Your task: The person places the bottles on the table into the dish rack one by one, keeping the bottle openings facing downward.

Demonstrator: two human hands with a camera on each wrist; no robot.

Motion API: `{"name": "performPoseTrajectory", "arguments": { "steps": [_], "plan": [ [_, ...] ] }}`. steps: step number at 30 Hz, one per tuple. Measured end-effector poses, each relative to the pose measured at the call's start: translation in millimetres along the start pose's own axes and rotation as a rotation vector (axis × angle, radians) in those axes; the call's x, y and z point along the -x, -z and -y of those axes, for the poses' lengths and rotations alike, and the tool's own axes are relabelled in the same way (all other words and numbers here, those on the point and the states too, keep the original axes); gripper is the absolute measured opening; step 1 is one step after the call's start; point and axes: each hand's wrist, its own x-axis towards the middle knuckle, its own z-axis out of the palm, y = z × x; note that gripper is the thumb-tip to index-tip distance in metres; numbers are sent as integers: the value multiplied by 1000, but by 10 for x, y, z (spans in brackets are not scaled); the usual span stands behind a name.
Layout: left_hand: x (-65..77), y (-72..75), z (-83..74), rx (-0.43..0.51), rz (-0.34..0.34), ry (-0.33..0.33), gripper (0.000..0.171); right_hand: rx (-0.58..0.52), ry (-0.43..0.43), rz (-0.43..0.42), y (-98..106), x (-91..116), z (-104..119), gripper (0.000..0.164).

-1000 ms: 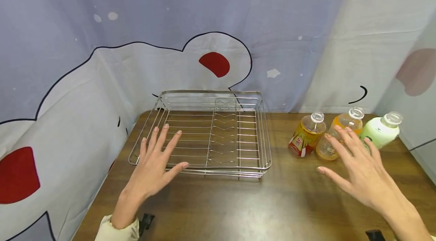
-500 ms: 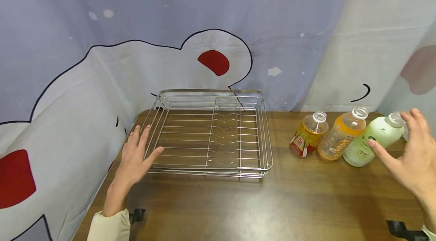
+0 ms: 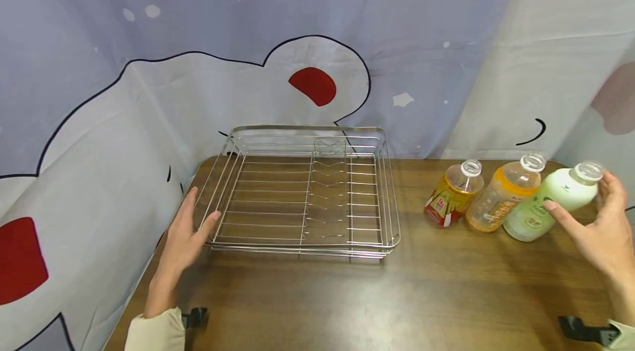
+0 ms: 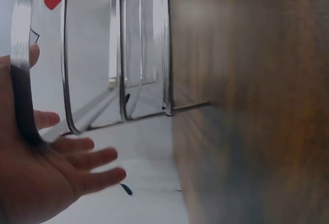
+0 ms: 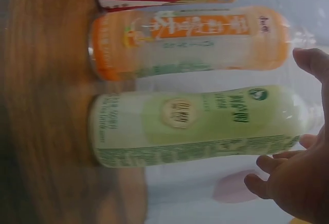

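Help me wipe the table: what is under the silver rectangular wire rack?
Under the silver rectangular metal wire rack, brown wooden tabletop shows through the gaps. The rack's own structure covers narrow strips, which can't be seen.

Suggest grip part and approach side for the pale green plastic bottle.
Probably its upper body, under the clear neck, from the person's right: the pale green bottle stands upright, the orange-labelled clear plastic bottle crowds its left, and none blocks the right hand.

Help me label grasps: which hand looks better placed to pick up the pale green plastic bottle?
Probably the right hand: its thumb and fingers flank the pale green bottle near its neck. The left hand is over at the silver metal wire rack.
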Motion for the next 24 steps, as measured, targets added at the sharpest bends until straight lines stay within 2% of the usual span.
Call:
{"name": "performPoseTrajectory", "arguments": {
  "steps": [5,8,12,17,24],
  "plan": [
    [32,8,18,90,26,83,82,15,-91,23,-21,22,-110,87],
    [54,16,21,152,48,135,83,29,-167,-3,-40,10,-141,89],
    [77,11,41,209,64,171,81,38,-244,-34,-62,-2,-188,92],
    [103,-15,94,313,60,161,77,46,-263,-40,-100,-6,-274,92],
    [124,-23,193,448,80,92,73,137,-265,5,-180,31,-469,79]
  ]
}}
